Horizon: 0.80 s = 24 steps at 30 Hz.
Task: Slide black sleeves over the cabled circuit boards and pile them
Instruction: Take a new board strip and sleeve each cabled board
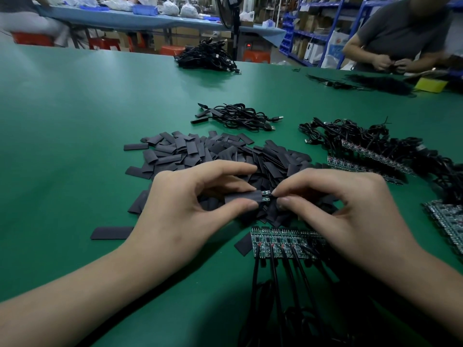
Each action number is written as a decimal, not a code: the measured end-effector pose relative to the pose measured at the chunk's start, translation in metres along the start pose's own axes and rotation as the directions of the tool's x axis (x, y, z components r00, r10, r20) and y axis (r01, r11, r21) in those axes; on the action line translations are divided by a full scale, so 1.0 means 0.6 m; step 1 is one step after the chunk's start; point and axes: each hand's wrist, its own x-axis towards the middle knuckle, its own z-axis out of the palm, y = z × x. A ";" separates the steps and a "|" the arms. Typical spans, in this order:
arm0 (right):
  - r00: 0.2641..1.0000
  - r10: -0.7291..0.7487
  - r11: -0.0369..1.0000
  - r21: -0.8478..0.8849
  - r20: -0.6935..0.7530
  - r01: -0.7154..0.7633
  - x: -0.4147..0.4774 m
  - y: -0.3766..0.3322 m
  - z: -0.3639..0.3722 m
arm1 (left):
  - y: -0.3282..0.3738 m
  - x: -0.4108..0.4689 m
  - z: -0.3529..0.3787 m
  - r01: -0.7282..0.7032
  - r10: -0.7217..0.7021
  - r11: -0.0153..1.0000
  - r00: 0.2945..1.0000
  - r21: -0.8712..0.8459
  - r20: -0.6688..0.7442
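Above the near edge of the sleeve heap, the left grip [190,209], a bare hand, pinches one black sleeve [241,197] between thumb and fingers and holds it roughly level. The end of a small circuit board [266,196] pokes out of the sleeve's right mouth, with the rest of it inside. The right grip [350,211] meets it there, thumb and forefinger tip closed on that bare end and the other fingers curled underneath.

Both grips hang just over the heap of loose sleeves [200,151], whose flat black pieces spread across the green counter [62,121]. A few lie apart from it, among them a stray sleeve [111,232] left of the left wrist.

Just below the grips lies a row of boards [275,242], side by side and unsleeved. From each runs a black cable [274,284] toward the person.

To the right is a tangle of boards and cables [370,156], and another batch of boards [446,219] sits at the right edge of the view. Beyond the sleeve heap rests a small pile of sleeved boards [238,116] with coiled cables. A bigger bundle of cables [208,57] lies at the far edge of the counter.

At the far right corner another person [400,28] has both hands close together, near a yellow block [429,84].
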 end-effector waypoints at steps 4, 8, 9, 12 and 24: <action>0.999 -0.054 0.998 -0.038 0.000 0.054 -0.002 0.002 -0.001 | 0.002 -0.001 -0.002 -0.014 0.014 1.000 1.000 0.009 0.012; 0.998 -0.068 0.997 -0.038 -0.008 0.068 -0.004 0.002 0.000 | 0.006 -0.003 -0.004 -0.053 0.052 0.997 0.998 0.055 0.027; 0.998 -0.067 0.997 -0.037 -0.009 0.066 -0.004 0.002 0.001 | 0.008 -0.003 -0.004 -0.058 0.057 0.996 0.998 0.068 0.024; 0.998 -0.062 0.998 -0.014 -0.015 0.061 -0.006 0.001 0.003 | 0.012 -0.004 -0.004 -0.063 0.063 0.996 0.998 0.069 0.004; 0.995 -0.085 0.996 0.014 -0.055 0.086 -0.005 -0.006 -0.002 | 0.019 -0.005 -0.003 0.017 -0.021 0.995 0.999 -0.099 -0.038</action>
